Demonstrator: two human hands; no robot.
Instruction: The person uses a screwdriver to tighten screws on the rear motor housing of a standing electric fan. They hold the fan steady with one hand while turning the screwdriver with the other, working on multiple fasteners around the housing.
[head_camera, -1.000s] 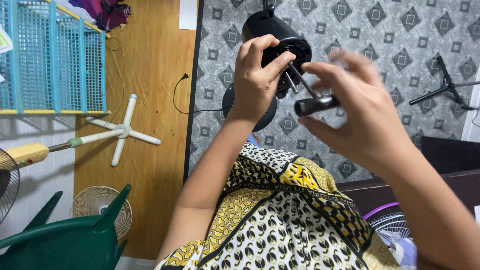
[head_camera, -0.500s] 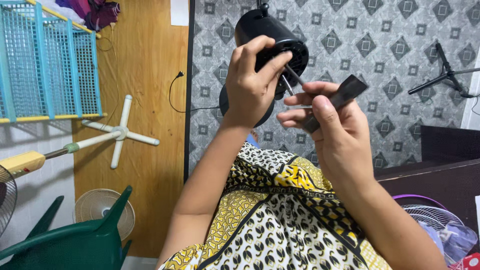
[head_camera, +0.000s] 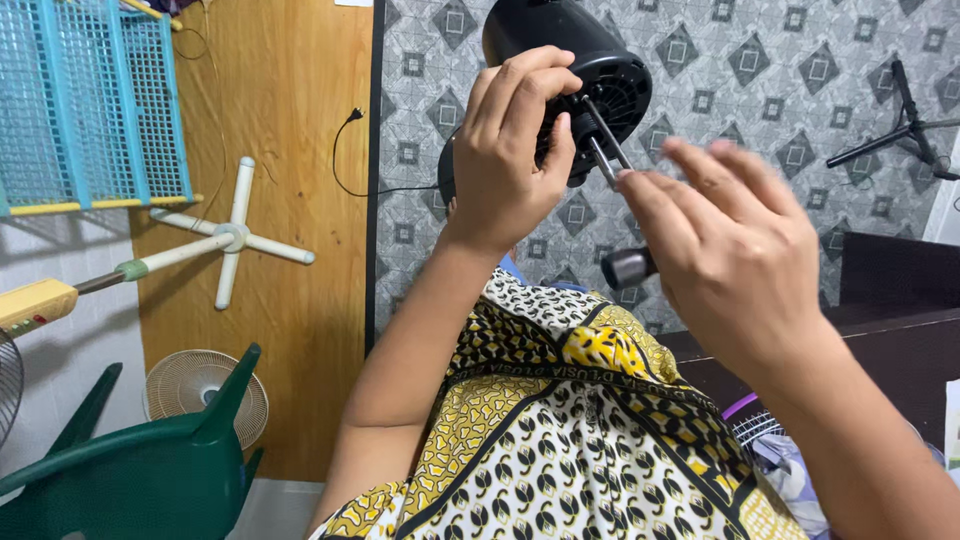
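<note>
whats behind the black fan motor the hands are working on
Behind the black fan motor housing is a grey wall with a diamond pattern. The left hand covers the motor's lower front; the right hand hides most of the black-handled tool.

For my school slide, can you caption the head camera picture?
Left hand steadies a black fan motor while right hand works a screwdriver at it.

Matt black plastic fan motor housing, bare metal shaft, glossy wooden door
</note>
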